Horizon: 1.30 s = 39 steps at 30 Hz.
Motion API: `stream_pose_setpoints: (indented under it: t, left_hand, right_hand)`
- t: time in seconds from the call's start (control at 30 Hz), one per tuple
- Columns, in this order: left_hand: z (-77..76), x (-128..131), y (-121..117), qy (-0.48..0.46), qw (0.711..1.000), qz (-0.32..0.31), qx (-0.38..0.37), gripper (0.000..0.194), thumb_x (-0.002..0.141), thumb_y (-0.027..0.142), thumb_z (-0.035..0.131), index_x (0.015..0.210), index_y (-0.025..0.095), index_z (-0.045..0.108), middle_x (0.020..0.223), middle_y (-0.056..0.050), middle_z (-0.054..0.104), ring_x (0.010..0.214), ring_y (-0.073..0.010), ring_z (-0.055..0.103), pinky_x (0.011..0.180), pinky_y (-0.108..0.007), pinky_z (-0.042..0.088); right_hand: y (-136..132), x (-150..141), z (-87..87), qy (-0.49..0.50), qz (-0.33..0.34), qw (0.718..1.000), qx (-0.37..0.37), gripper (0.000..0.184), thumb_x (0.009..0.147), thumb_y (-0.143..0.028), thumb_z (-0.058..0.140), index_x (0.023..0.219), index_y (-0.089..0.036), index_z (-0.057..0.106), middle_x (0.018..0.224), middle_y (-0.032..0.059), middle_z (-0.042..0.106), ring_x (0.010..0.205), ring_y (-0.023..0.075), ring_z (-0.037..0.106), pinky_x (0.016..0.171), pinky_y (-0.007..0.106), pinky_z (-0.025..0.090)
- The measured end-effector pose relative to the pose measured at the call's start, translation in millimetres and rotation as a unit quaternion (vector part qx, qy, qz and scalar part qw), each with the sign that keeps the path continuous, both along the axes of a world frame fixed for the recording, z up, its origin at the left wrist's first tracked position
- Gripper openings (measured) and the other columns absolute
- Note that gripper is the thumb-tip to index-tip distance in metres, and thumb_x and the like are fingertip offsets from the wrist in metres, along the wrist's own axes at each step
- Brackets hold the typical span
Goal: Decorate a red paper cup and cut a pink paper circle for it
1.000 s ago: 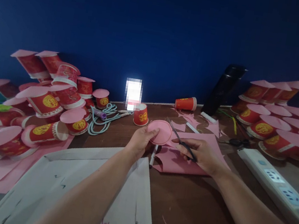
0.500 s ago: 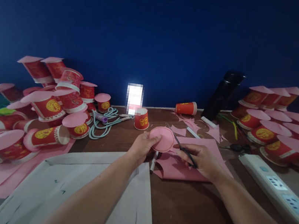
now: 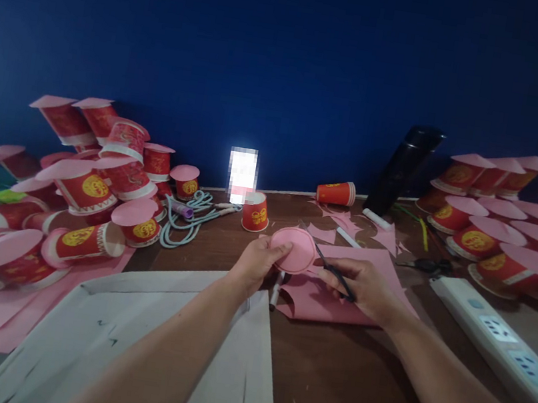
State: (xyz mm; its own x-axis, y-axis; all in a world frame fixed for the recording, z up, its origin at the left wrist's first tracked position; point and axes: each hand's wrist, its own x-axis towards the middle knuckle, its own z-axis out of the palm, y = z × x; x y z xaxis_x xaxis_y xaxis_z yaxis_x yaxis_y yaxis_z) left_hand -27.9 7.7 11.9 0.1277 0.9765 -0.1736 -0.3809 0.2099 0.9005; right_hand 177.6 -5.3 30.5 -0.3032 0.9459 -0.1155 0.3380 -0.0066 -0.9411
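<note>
My left hand (image 3: 255, 265) is closed on a round pink paper disc (image 3: 296, 249), the thumb lying across its face. A darker line runs round near the disc's edge. In my right hand (image 3: 361, 289) is a pair of dark scissors (image 3: 340, 281), the blades up against the disc's right edge. A thin pink strip hangs beside the blades. Under both hands lies a pink paper sheet (image 3: 359, 309) with curved bites out of its edge. Just behind my left hand a red paper cup (image 3: 256, 213) with gold print stands on the brown table.
Red cups topped with pink discs crowd the left (image 3: 93, 189) and right (image 3: 480, 243). A black bottle (image 3: 402, 171) leans at the back wall. A white power strip (image 3: 497, 330) lies right, near a second pair of scissors (image 3: 426, 265). A white board (image 3: 166, 348) lies front left, with a coiled cable (image 3: 194, 225) behind.
Almost nothing differs. The view has shifted very slightly, and both hands with the disc and scissors keep nearly the same place.
</note>
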Motion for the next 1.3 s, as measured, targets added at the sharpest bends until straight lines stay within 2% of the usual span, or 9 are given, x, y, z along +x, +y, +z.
stream_pose_setpoints:
  t: [0.1, 0.27, 0.5, 0.73, 1.07, 1.3]
  left_hand:
    - [-0.5, 0, 0, 0.013, 1.000, -0.017, 0.014, 0.036, 0.066, 0.036, 0.076, 0.089, 0.010, 0.068, 0.074, -0.008, 0.069, 0.059, -0.0141, 0.059, 0.058, -0.026, 0.047]
    - [0.7, 0, 1, -0.015, 1.000, 0.005, 0.018, 0.033, 0.067, 0.033, 0.077, 0.089, 0.011, 0.068, 0.075, -0.007, 0.070, 0.064, -0.0152, 0.062, 0.067, -0.028, 0.049]
    - [3.3, 0, -1, -0.024, 1.000, 0.008, 0.007, 0.031, 0.066, 0.032, 0.077, 0.088, 0.011, 0.068, 0.072, -0.007, 0.070, 0.061, -0.0154, 0.062, 0.063, -0.028, 0.050]
    - [0.5, -1, 0, -0.004, 1.000, -0.017, 0.006, 0.034, 0.069, 0.034, 0.075, 0.092, 0.011, 0.068, 0.073, -0.008, 0.070, 0.054, -0.0138, 0.058, 0.055, -0.028, 0.049]
    - [-0.1, -1, 1, -0.004, 1.000, -0.014, 0.013, 0.034, 0.067, 0.034, 0.076, 0.091, 0.011, 0.069, 0.075, -0.008, 0.070, 0.060, -0.0158, 0.061, 0.061, -0.029, 0.050]
    - [2.0, -2, -1, -0.020, 0.999, -0.022, 0.012, 0.034, 0.068, 0.032, 0.076, 0.092, 0.011, 0.068, 0.077, -0.008, 0.070, 0.061, -0.0154, 0.061, 0.062, -0.030, 0.051]
  right_hand:
    - [0, 0, -1.4, 0.019, -0.008, 1.000, -0.001, 0.055, 0.068, -0.055, 0.071, 0.106, -0.015, 0.072, 0.055, -0.0019, 0.053, 0.051, 0.0093, 0.044, 0.047, 0.024, 0.038]
    - [-2, -2, 1.0, 0.032, -0.010, 0.999, -0.015, 0.057, 0.069, -0.054, 0.072, 0.108, -0.013, 0.070, 0.056, -0.0021, 0.052, 0.049, 0.0083, 0.043, 0.046, 0.024, 0.038]
    - [-2, -2, -0.1, 0.029, -0.002, 1.000, -0.004, 0.057, 0.069, -0.054, 0.071, 0.107, -0.012, 0.071, 0.057, -0.0021, 0.050, 0.052, 0.0092, 0.044, 0.047, 0.024, 0.038]
    - [-1, -2, 0.1, 0.035, -0.006, 0.999, -0.009, 0.057, 0.065, -0.054, 0.073, 0.104, -0.013, 0.072, 0.055, -0.0027, 0.049, 0.052, 0.0093, 0.042, 0.047, 0.025, 0.036]
    - [2, 2, -7.4, 0.077, 0.012, 0.997, 0.005, 0.055, 0.066, -0.051, 0.074, 0.104, -0.012, 0.072, 0.053, -0.0039, 0.046, 0.050, 0.0078, 0.038, 0.048, 0.025, 0.034]
    - [3, 1, -8.2, 0.059, 0.010, 0.998, 0.021, 0.054, 0.068, -0.053, 0.072, 0.103, -0.013, 0.072, 0.053, -0.0037, 0.047, 0.049, 0.0075, 0.038, 0.047, 0.024, 0.034]
